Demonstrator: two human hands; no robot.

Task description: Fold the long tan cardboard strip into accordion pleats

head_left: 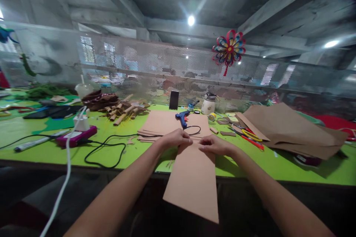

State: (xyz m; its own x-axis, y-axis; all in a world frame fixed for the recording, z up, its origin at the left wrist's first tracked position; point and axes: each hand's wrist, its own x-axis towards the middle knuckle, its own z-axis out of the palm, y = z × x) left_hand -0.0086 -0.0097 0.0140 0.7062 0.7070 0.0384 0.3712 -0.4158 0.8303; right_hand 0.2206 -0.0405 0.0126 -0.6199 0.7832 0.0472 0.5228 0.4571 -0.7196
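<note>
My left hand and my right hand are both closed on the far edge of a tan cardboard sheet. The sheet slopes down from the green table towards me and hangs over its front edge. My fingertips pinch the sheet's top edge, a few centimetres apart. Just beyond my hands lies a stack of similar tan sheets with a blue glue gun standing on it. The gun's black cord loops across the table to the left.
Red and yellow scissors lie to the right beside large brown paper sheets. Rolled paper tubes, a purple block with a white charger and a marker sit left. A mesh fence backs the table, with a paper flower.
</note>
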